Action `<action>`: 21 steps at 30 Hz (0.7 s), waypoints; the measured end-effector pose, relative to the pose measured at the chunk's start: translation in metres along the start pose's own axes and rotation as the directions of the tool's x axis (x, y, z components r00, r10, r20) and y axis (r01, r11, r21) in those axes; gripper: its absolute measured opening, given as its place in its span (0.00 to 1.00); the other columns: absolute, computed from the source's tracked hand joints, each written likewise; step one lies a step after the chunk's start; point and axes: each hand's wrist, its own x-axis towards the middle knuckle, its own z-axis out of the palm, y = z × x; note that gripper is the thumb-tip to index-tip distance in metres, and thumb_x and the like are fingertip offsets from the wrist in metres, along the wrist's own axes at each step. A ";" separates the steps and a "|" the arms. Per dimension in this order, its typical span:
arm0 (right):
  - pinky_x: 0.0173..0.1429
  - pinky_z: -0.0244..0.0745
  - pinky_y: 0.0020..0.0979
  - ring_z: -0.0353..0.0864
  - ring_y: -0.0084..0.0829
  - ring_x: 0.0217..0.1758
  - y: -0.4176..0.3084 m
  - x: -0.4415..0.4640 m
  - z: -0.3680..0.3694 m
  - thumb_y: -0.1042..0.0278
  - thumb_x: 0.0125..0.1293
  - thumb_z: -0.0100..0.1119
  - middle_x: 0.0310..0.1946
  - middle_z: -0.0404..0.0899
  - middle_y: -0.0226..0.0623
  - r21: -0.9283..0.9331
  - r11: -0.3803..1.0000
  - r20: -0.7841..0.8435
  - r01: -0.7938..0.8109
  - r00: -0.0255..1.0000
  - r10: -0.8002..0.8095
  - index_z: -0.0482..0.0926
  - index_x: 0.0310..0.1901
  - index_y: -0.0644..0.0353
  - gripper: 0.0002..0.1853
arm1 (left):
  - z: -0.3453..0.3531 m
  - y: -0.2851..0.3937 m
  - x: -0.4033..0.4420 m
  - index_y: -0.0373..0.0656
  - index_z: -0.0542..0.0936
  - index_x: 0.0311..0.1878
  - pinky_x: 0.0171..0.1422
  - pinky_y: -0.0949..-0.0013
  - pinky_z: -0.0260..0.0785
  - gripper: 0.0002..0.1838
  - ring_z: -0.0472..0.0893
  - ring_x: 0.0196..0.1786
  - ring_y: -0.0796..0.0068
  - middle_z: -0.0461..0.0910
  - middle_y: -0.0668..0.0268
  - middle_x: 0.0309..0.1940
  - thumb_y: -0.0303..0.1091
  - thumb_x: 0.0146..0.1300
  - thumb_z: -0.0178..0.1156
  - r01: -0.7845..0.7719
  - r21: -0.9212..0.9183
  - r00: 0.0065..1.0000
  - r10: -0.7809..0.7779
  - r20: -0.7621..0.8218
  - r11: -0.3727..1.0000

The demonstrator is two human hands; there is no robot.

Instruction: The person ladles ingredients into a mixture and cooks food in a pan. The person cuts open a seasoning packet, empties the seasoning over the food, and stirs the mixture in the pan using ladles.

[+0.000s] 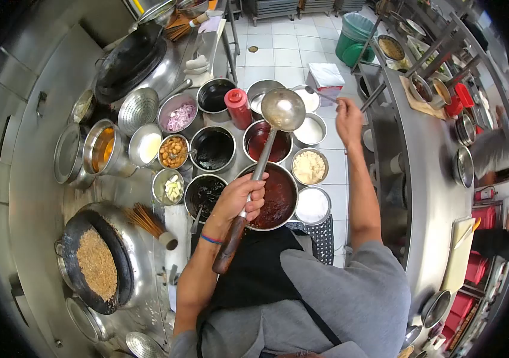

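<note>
Kitchen ctr [111,192], L hand [241,200] gripping ladle [267,149], sauce pot [297,194] partly hidden, R hand [349,122] at handle [326,97], grip unclear

Upper garment: grey shirt [356,289], plain fabric, with short sleeves [369,255]. Front layer: black apron [247,262] with 1 narrow dark strap [319,320] crossing the shirt diagonally. Left wrist: 1 thin band [210,239] showing blue and red. The left hand [239,200] and right hand [349,122] are bare; both forearms are uncovered.
</note>
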 end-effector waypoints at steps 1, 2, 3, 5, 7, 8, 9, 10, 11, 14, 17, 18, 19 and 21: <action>0.45 0.80 0.42 0.87 0.45 0.36 0.015 0.002 0.008 0.72 0.73 0.55 0.36 0.85 0.52 -0.071 0.993 0.000 0.098 0.995 -0.098 0.84 0.46 0.66 0.10 | -0.001 0.001 -0.002 0.40 0.72 0.66 0.13 0.75 0.59 0.18 0.62 0.16 0.85 0.65 0.72 0.25 0.28 0.76 0.51 -0.009 0.017 1.000 0.009 0.001 1.000; 0.44 0.79 0.42 0.87 0.43 0.36 0.044 0.003 0.029 0.72 0.73 0.55 0.34 0.86 0.50 -0.141 0.971 0.009 0.195 0.981 -0.196 0.84 0.47 0.65 0.10 | -0.004 0.001 -0.006 0.40 0.72 0.66 0.13 0.75 0.58 0.18 0.62 0.16 0.85 0.65 0.72 0.25 0.28 0.76 0.51 -0.019 0.033 1.000 0.019 0.001 0.999; 0.44 0.79 0.41 0.87 0.41 0.36 0.067 0.001 0.046 0.72 0.73 0.54 0.33 0.86 0.48 -0.206 0.934 0.029 0.292 0.956 -0.292 0.84 0.48 0.65 0.10 | -0.006 0.002 -0.008 0.40 0.72 0.66 0.13 0.75 0.58 0.18 0.63 0.16 0.85 0.65 0.72 0.25 0.28 0.76 0.51 -0.033 0.046 0.999 0.033 -0.001 0.998; 0.45 0.79 0.42 0.87 0.44 0.36 0.085 -0.005 0.067 0.72 0.72 0.54 0.33 0.86 0.51 -0.232 0.937 0.037 0.260 0.965 -0.259 0.85 0.48 0.66 0.11 | -0.007 0.005 -0.011 0.40 0.72 0.66 0.13 0.74 0.59 0.18 0.63 0.16 0.85 0.65 0.72 0.25 0.29 0.76 0.51 -0.039 0.062 0.999 0.041 -0.024 0.997; 0.48 0.79 0.44 0.87 0.50 0.38 0.095 -0.007 0.082 0.70 0.71 0.53 0.35 0.86 0.53 -0.188 0.976 0.026 0.110 0.994 -0.107 0.85 0.47 0.67 0.12 | -0.007 0.006 -0.013 0.40 0.72 0.66 0.13 0.74 0.60 0.17 0.63 0.16 0.84 0.66 0.72 0.25 0.29 0.76 0.52 -0.059 0.072 0.997 0.062 -0.044 0.996; 0.52 0.78 0.46 0.86 0.53 0.42 0.100 -0.007 0.087 0.69 0.71 0.53 0.37 0.86 0.55 -0.131 0.991 0.019 -0.031 0.999 0.034 0.85 0.45 0.67 0.13 | -0.007 0.006 -0.014 0.40 0.72 0.66 0.13 0.74 0.60 0.17 0.64 0.16 0.84 0.66 0.72 0.25 0.29 0.76 0.52 -0.070 0.079 0.996 0.074 -0.051 0.994; 0.55 0.78 0.48 0.85 0.57 0.45 0.104 -0.008 0.090 0.68 0.72 0.52 0.39 0.86 0.56 -0.074 0.982 0.021 -0.174 0.984 0.176 0.85 0.44 0.68 0.14 | -0.006 0.006 -0.014 0.40 0.72 0.65 0.13 0.74 0.60 0.17 0.64 0.17 0.84 0.66 0.72 0.25 0.29 0.76 0.52 -0.080 0.086 0.995 0.085 -0.058 0.993; 0.52 0.80 0.43 0.87 0.49 0.40 0.109 -0.009 0.091 0.66 0.71 0.54 0.37 0.87 0.53 -0.012 0.972 -0.024 -0.236 0.972 0.236 0.86 0.43 0.69 0.15 | -0.006 0.005 -0.014 0.40 0.72 0.65 0.13 0.74 0.60 0.17 0.64 0.17 0.84 0.66 0.72 0.25 0.29 0.76 0.52 -0.086 0.092 0.994 0.093 -0.065 0.992; 0.46 0.79 0.40 0.86 0.43 0.37 0.115 -0.010 0.089 0.65 0.71 0.54 0.35 0.87 0.49 0.050 0.956 -0.032 -0.288 0.957 0.289 0.86 0.44 0.68 0.15 | -0.009 0.004 -0.014 0.40 0.71 0.65 0.14 0.73 0.61 0.17 0.65 0.17 0.83 0.67 0.72 0.25 0.29 0.75 0.53 -0.086 0.087 0.994 0.091 -0.053 0.992; 0.29 0.73 0.28 0.78 0.24 0.27 0.110 -0.006 0.071 0.65 0.74 0.54 0.30 0.82 0.35 0.287 0.850 0.048 -0.441 0.893 0.447 0.84 0.47 0.67 0.14 | -0.015 0.005 -0.010 0.39 0.71 0.64 0.15 0.73 0.62 0.18 0.66 0.18 0.82 0.68 0.71 0.25 0.29 0.74 0.54 -0.088 0.074 0.995 0.091 -0.040 0.993; 0.29 0.71 0.27 0.75 0.21 0.24 0.072 -0.004 0.040 0.67 0.75 0.53 0.29 0.81 0.33 0.378 0.811 0.073 -0.447 0.888 0.455 0.82 0.49 0.67 0.13 | -0.009 0.004 -0.007 0.41 0.73 0.64 0.14 0.74 0.61 0.16 0.64 0.18 0.84 0.67 0.72 0.25 0.28 0.75 0.52 -0.075 0.066 0.994 0.079 -0.072 0.995; 0.25 0.66 0.24 0.71 0.17 0.22 0.054 -0.003 0.029 0.67 0.78 0.52 0.29 0.79 0.29 0.461 0.769 0.106 -0.443 0.888 0.448 0.80 0.52 0.67 0.13 | -0.008 0.004 -0.005 0.41 0.73 0.63 0.14 0.75 0.60 0.16 0.64 0.18 0.84 0.67 0.72 0.25 0.28 0.75 0.52 -0.073 0.064 0.994 0.078 -0.070 0.995; 0.26 0.68 0.26 0.72 0.20 0.22 0.045 -0.002 0.022 0.67 0.77 0.52 0.29 0.80 0.32 0.476 0.771 0.116 -0.422 0.900 0.421 0.81 0.51 0.67 0.13 | -0.006 0.005 -0.003 0.41 0.73 0.63 0.14 0.75 0.60 0.16 0.64 0.18 0.84 0.67 0.72 0.26 0.29 0.75 0.52 -0.073 0.062 0.995 0.077 -0.069 0.995; 0.28 0.72 0.30 0.76 0.25 0.23 0.034 -0.001 0.016 0.67 0.76 0.54 0.29 0.82 0.37 0.510 0.771 0.138 -0.381 0.921 0.363 0.82 0.49 0.68 0.12 | -0.005 0.005 0.001 0.41 0.73 0.63 0.14 0.75 0.60 0.16 0.64 0.18 0.85 0.67 0.72 0.26 0.29 0.75 0.52 -0.062 0.037 0.997 0.063 -0.051 0.997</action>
